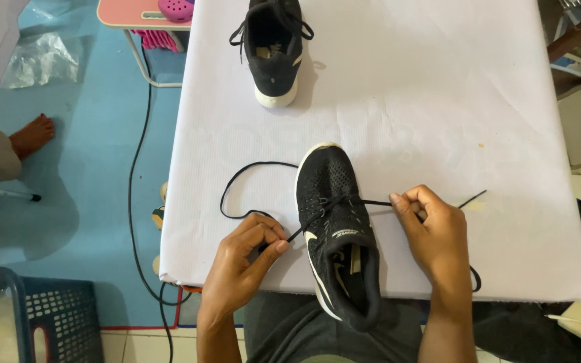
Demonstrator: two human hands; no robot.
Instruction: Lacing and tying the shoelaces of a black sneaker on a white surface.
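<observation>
Black lace (247,195) ends are pinched in my left hand (247,259) at eight o'clock and right hand (432,232) at three o'clock of the shoe (334,228); I pull evenly, keeping tension level.

White-covered table (405,101), blue floor (95,168), perhaps matting.

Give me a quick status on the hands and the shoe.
Left hand pinches lace end. Right hand pinches other end, pulled taut. Near shoe between them on table. Second shoe apart, far edge.
</observation>
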